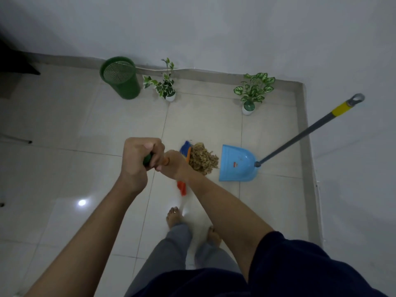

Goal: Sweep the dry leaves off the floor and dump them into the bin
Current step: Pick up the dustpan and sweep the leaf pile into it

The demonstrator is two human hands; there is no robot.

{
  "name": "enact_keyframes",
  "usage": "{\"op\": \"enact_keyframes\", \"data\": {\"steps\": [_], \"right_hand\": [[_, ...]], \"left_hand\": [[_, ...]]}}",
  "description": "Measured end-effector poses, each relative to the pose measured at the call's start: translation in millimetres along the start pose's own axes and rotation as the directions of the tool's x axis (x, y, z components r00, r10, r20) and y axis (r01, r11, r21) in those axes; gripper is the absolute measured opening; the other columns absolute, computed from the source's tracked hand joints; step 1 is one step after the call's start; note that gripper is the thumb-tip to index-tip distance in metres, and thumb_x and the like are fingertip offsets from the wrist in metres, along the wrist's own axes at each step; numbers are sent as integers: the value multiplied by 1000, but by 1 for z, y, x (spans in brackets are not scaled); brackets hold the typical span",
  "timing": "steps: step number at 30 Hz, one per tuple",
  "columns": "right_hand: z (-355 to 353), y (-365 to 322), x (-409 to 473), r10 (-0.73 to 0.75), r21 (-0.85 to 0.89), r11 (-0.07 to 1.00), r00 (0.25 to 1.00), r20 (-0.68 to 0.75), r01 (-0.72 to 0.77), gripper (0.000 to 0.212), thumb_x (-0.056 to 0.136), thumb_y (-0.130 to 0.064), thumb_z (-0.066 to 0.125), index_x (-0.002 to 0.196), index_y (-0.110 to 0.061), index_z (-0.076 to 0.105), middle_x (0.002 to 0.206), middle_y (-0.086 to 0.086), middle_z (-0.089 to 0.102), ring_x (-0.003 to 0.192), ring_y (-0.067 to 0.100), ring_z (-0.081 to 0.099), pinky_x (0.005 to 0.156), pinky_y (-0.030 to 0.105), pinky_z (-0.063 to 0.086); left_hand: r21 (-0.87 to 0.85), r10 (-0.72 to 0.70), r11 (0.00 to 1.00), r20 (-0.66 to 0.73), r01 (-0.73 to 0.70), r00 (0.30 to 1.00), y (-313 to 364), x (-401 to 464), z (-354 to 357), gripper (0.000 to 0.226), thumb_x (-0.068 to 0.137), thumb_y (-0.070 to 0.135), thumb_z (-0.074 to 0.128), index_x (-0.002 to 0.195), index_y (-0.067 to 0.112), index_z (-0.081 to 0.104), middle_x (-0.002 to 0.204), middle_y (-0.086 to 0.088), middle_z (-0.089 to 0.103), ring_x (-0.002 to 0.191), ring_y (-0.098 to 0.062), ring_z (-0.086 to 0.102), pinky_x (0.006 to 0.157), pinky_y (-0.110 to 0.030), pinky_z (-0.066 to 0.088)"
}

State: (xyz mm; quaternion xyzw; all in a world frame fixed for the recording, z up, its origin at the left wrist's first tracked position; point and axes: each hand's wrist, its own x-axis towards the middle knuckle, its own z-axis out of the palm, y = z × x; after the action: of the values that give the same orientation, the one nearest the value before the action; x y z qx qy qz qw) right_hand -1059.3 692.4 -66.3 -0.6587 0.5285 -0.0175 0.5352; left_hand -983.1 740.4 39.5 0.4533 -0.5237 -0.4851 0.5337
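Note:
A heap of dry brown leaves (202, 159) lies on the tiled floor, right beside the open mouth of a blue dustpan (236, 163). The dustpan's long grey handle (308, 131) leans up toward the right wall. Both hands hold a broom upright: my left hand (140, 155) grips its green handle top (147, 159), and my right hand (174, 165) grips the orange part just below. The broom's blue and orange head (186, 150) touches the left side of the heap; most of the shaft is hidden by my hands. A green mesh bin (120, 77) stands by the far wall.
Two small potted plants stand along the far wall: one (165, 84) next to the bin, another (252, 93) near the corner. My bare feet (174, 217) stand on the tiles below the broom. A wall and raised skirting run down the right side.

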Motion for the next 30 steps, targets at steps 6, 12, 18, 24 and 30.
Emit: {"op": "enact_keyframes", "data": {"steps": [6,12,18,24,30], "right_hand": [[-15,32,-21,-14,21,1000,1000,12,14,39,86,-4,46,49,-14,38,54,-2,38,52,8,35,55,21,32],[-33,56,-39,-70,46,996,995,-69,73,23,85,-14,58,63,-11,57,62,5,54,57,15,49,53,20,37],[-43,39,-38,-155,-106,985,975,-161,139,47,85,-22,55,43,-19,35,46,-1,42,49,20,45,51,26,35],[-56,5,-38,-256,-134,964,937,-237,229,46,84,-21,56,44,-14,35,45,0,40,43,17,40,41,19,27],[-53,0,-30,-238,9,969,935,-263,249,45,82,-15,58,43,-17,37,43,-1,39,40,14,38,35,14,28]], "left_hand": [[-11,29,1000,10,-29,1000,-8,-10,42,38,80,28,34,43,20,38,42,20,41,38,-8,35,47,-18,29],[-130,38,990,-68,-46,997,-7,-18,56,37,78,29,32,42,22,42,42,18,39,37,-10,34,47,-21,27],[-250,19,967,-124,-49,992,17,-7,33,35,65,55,54,43,29,44,38,15,34,38,-13,32,51,-24,28],[-265,113,957,-26,-116,993,44,14,12,43,72,59,51,47,26,42,38,11,28,38,-12,31,55,-25,32],[-251,111,963,41,-97,993,48,27,12,43,74,61,50,47,28,44,38,13,30,37,-10,33,53,-24,31]]}}
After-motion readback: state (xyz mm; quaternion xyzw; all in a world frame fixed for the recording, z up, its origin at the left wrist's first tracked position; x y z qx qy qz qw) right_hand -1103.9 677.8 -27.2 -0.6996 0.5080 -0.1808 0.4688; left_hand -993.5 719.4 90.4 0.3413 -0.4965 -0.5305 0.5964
